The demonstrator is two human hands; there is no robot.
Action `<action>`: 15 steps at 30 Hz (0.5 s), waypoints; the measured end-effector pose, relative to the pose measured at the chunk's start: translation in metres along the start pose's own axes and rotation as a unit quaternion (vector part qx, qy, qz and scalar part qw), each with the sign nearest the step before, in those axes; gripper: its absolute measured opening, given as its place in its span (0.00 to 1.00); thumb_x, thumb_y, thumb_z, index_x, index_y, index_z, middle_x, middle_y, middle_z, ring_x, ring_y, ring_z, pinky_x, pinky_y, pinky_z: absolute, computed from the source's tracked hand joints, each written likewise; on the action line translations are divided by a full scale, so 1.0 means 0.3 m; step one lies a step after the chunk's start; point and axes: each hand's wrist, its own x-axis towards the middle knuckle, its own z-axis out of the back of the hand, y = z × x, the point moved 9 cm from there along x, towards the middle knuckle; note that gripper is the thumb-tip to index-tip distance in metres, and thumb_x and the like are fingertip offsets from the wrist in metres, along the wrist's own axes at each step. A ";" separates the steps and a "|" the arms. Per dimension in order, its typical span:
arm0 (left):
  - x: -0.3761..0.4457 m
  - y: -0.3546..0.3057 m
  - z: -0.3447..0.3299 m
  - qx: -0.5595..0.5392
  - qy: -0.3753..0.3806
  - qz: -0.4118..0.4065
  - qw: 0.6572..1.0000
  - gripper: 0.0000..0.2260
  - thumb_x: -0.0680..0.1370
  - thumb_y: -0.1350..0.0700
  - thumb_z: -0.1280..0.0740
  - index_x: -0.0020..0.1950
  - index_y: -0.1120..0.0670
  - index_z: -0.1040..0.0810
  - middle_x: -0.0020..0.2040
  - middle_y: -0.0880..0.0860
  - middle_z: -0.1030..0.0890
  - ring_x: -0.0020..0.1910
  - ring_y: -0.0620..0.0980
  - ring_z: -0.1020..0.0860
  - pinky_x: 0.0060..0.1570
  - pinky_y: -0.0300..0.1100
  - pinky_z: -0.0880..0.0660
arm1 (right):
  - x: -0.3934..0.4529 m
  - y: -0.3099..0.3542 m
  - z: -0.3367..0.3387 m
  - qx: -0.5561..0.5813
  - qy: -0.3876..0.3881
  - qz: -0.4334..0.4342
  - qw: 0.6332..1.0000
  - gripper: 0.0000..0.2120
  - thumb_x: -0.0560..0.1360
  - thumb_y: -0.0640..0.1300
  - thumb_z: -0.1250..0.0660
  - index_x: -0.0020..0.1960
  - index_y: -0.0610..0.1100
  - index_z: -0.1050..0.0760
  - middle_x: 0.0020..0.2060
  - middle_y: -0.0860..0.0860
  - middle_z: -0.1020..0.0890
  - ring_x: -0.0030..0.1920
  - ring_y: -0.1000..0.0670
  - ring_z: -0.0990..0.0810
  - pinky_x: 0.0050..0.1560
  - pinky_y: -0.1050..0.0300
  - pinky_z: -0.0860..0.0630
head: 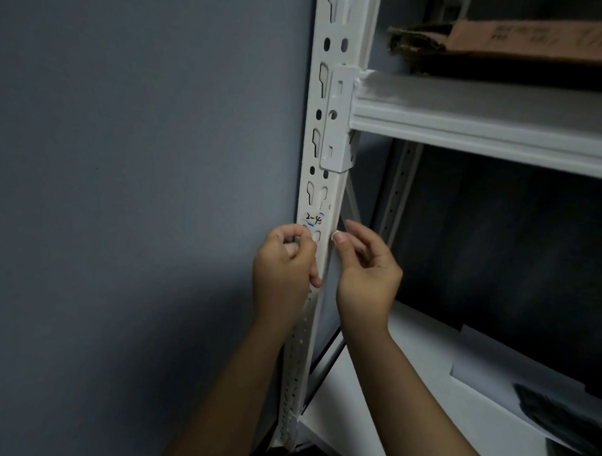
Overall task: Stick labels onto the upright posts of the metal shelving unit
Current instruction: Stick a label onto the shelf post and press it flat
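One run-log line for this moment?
post: label "2-4" on | left hand: pinching something small | right hand: open, beside post

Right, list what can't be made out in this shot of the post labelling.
- Head view: lower part of the label marked 2-4, hidden behind the left hand.
- Print on the cardboard box on the upper shelf: blurred, cut by the right edge.
- Whatever the right hand pinches: too small.
- Foot of the post: too dark.
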 end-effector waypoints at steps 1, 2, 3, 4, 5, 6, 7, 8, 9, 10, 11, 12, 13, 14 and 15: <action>0.000 0.001 0.002 -0.022 0.011 0.008 1.000 0.05 0.79 0.58 0.37 0.44 0.52 0.26 0.22 0.49 0.26 0.21 0.47 0.28 0.26 0.41 0.27 | -0.010 0.010 -0.007 0.001 0.014 0.002 1.000 0.08 0.75 0.31 0.34 0.53 0.39 0.21 0.35 0.56 0.17 0.39 0.63 0.18 0.39 0.72 0.24; -0.001 0.000 0.003 -0.041 0.021 0.016 0.999 0.05 0.79 0.59 0.37 0.44 0.52 0.26 0.22 0.49 0.27 0.21 0.47 0.28 0.25 0.38 0.29 | -0.021 0.020 -0.015 0.001 0.029 0.005 1.000 0.08 0.75 0.31 0.34 0.52 0.40 0.21 0.34 0.58 0.16 0.39 0.64 0.18 0.40 0.72 0.25; -0.005 -0.002 0.002 -0.056 0.032 0.022 0.998 0.05 0.79 0.59 0.37 0.44 0.52 0.25 0.21 0.49 0.27 0.21 0.46 0.28 0.25 0.37 0.30 | -0.032 0.031 -0.022 0.000 0.041 0.009 0.999 0.09 0.75 0.31 0.34 0.51 0.41 0.20 0.33 0.59 0.17 0.39 0.64 0.18 0.40 0.72 0.25; -0.011 -0.005 -0.001 -0.067 0.043 0.027 0.996 0.05 0.79 0.59 0.36 0.44 0.53 0.25 0.21 0.49 0.27 0.21 0.46 0.29 0.24 0.36 0.30 | -0.043 0.044 -0.028 0.001 0.051 0.014 0.999 0.09 0.75 0.30 0.34 0.50 0.42 0.21 0.33 0.60 0.17 0.38 0.64 0.18 0.40 0.72 0.25; -0.018 -0.008 -0.002 -0.076 0.052 0.031 0.995 0.04 0.79 0.59 0.36 0.44 0.53 0.25 0.21 0.49 0.28 0.21 0.46 0.29 0.24 0.36 0.30 | -0.053 0.054 -0.034 0.005 0.058 0.016 0.998 0.09 0.75 0.30 0.34 0.49 0.42 0.21 0.32 0.60 0.17 0.37 0.64 0.19 0.39 0.72 0.25; -0.025 -0.013 -0.003 -0.084 0.059 0.035 0.994 0.04 0.79 0.60 0.36 0.45 0.54 0.24 0.21 0.49 0.28 0.21 0.46 0.29 0.25 0.36 0.30 | -0.062 0.065 -0.041 0.013 0.066 0.016 0.998 0.10 0.75 0.29 0.35 0.48 0.42 0.21 0.30 0.60 0.18 0.34 0.64 0.19 0.36 0.73 0.25; -0.031 -0.018 -0.004 -0.092 0.064 0.039 0.993 0.03 0.79 0.60 0.36 0.45 0.54 0.24 0.21 0.49 0.28 0.21 0.46 0.29 0.25 0.36 0.29 | -0.071 0.075 -0.047 0.023 0.072 0.016 0.997 0.10 0.75 0.28 0.36 0.47 0.41 0.22 0.28 0.60 0.18 0.30 0.64 0.21 0.33 0.73 0.26; -0.036 -0.024 -0.002 -0.100 0.066 0.042 0.992 0.03 0.79 0.60 0.36 0.46 0.55 0.24 0.21 0.49 0.28 0.21 0.45 0.29 0.25 0.36 0.29 | -0.078 0.086 -0.052 0.027 0.075 0.019 0.997 0.10 0.75 0.28 0.36 0.46 0.41 0.22 0.27 0.60 0.19 0.28 0.64 0.22 0.31 0.73 0.27; -0.041 -0.030 0.001 -0.107 0.066 0.044 0.991 0.03 0.79 0.61 0.37 0.46 0.55 0.24 0.21 0.49 0.28 0.21 0.45 0.29 0.24 0.35 0.29 | -0.085 0.099 -0.055 0.026 0.076 0.025 0.996 0.10 0.75 0.28 0.35 0.46 0.41 0.22 0.27 0.59 0.19 0.27 0.64 0.23 0.30 0.73 0.27; -0.046 -0.037 0.005 -0.112 0.064 0.046 0.991 0.03 0.79 0.61 0.37 0.46 0.55 0.24 0.21 0.49 0.28 0.21 0.45 0.29 0.24 0.35 0.30 | -0.090 0.111 -0.057 0.022 0.075 0.032 0.996 0.09 0.75 0.28 0.35 0.46 0.41 0.21 0.27 0.59 0.19 0.27 0.64 0.23 0.29 0.73 0.28; -0.050 -0.043 0.009 -0.116 0.062 0.047 0.990 0.03 0.79 0.61 0.37 0.46 0.55 0.24 0.21 0.49 0.28 0.21 0.45 0.29 0.24 0.35 0.30 | -0.094 0.119 -0.057 0.022 0.072 0.038 0.996 0.09 0.74 0.28 0.34 0.46 0.40 0.21 0.27 0.59 0.19 0.27 0.64 0.23 0.29 0.73 0.28; -0.053 -0.049 0.014 -0.118 0.060 0.047 0.990 0.03 0.79 0.60 0.37 0.46 0.55 0.25 0.21 0.49 0.28 0.21 0.45 0.29 0.24 0.35 0.30 | -0.097 0.126 -0.057 0.025 0.070 0.041 0.996 0.08 0.74 0.28 0.34 0.46 0.40 0.21 0.27 0.59 0.19 0.27 0.64 0.23 0.29 0.73 0.28; -0.056 -0.054 0.019 -0.120 0.060 0.048 0.990 0.03 0.79 0.60 0.37 0.46 0.54 0.25 0.21 0.49 0.28 0.21 0.45 0.29 0.24 0.35 0.30 | -0.100 0.132 -0.059 0.029 0.069 0.042 0.996 0.08 0.74 0.28 0.34 0.46 0.39 0.21 0.27 0.58 0.19 0.27 0.64 0.24 0.29 0.73 0.28; -0.060 -0.061 0.022 -0.123 0.060 0.049 0.989 0.04 0.79 0.60 0.37 0.46 0.55 0.25 0.21 0.49 0.28 0.21 0.45 0.29 0.25 0.35 0.30 | -0.104 0.138 -0.062 0.033 0.071 0.041 0.996 0.08 0.74 0.28 0.34 0.46 0.39 0.21 0.28 0.58 0.19 0.27 0.63 0.24 0.28 0.72 0.28; -0.064 -0.069 0.026 -0.128 0.061 0.049 0.989 0.04 0.79 0.60 0.37 0.46 0.55 0.25 0.21 0.49 0.28 0.21 0.45 0.29 0.24 0.35 0.30 | -0.108 0.144 -0.065 0.036 0.073 0.039 0.996 0.07 0.74 0.28 0.34 0.46 0.38 0.21 0.28 0.57 0.19 0.27 0.63 0.24 0.28 0.72 0.28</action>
